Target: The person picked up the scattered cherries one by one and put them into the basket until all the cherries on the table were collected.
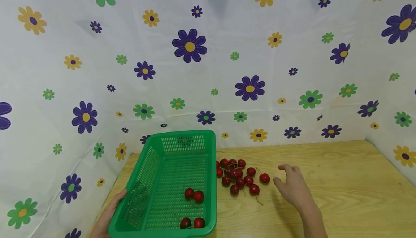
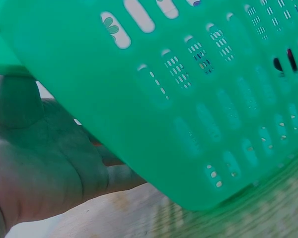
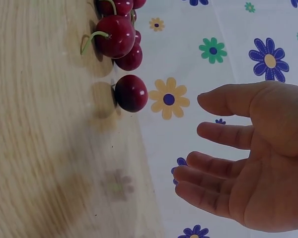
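Cherries (image 1: 239,173) lie between the basket (image 1: 212,184) and my right hand (image 1: 294,187), its fingers loosely spread, holding nothing; my left hand (image 1: 108,214), fingers fairly straight, touches the basket's side, four more cherries (image 1: 199,196) inside.

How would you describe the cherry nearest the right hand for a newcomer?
Right of the green basket, a cluster of cherries lies on the wooden table. Take the rightmost cherry, nearest the right hand: a gap sets it apart from the others.
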`<state>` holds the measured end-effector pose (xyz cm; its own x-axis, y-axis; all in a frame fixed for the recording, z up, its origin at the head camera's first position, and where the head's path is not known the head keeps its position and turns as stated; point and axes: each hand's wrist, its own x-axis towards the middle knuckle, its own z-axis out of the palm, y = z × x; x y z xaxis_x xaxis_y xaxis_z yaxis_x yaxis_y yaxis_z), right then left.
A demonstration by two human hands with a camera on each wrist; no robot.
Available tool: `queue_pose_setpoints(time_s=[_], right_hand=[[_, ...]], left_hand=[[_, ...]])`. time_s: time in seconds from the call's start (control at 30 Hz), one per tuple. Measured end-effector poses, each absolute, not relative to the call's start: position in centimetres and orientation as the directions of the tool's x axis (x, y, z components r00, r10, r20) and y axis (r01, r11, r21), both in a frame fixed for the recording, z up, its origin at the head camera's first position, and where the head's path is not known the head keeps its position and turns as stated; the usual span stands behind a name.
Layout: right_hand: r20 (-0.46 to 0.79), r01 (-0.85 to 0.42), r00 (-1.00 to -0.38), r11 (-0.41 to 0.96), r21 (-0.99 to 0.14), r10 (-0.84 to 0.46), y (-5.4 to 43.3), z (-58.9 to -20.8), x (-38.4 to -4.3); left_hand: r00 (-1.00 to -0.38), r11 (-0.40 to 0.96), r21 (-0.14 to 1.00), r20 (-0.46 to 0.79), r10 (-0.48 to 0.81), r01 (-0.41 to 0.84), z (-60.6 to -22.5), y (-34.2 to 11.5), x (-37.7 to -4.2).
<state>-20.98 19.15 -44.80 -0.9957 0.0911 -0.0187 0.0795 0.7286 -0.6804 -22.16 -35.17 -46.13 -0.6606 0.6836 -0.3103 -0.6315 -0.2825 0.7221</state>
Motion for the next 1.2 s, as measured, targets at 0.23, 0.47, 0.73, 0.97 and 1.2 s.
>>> queue_pose_setpoints(time_s=[0.23,0.47,0.73,0.97,1.2], right_hand=[[-0.063,0.097,-0.995,0.72,-0.687,0.074,19.6,-45.5,-21.4],[-0.082,0.091,-0.996,0.717,-0.691,0.047,19.9,-45.9,-21.6],[-0.054,0.039,-0.999,0.73,-0.682,0.003,19.4,-45.9,-21.7],[-0.091,0.029,-0.995,0.733,-0.679,-0.046,17.4,-45.6,-21.7],[-0.17,0.062,-0.984,0.787,-0.614,-0.055,15.0,-45.9,-21.3]], left_hand=[[-0.684,-0.302,0.705,-0.348,0.641,-0.641,-45.8,-35.2,-21.8],[-0.662,-0.325,0.672,-0.33,0.673,-0.666,-45.4,-35.0,-21.6],[-0.647,-0.333,0.657,-0.315,0.694,-0.677,-45.6,-34.8,-21.4],[-0.646,-0.336,0.657,-0.306,0.7,-0.675,-45.9,-35.0,-21.4],[-0.652,-0.347,0.663,-0.286,0.702,-0.664,-46.0,-34.9,-21.5]])
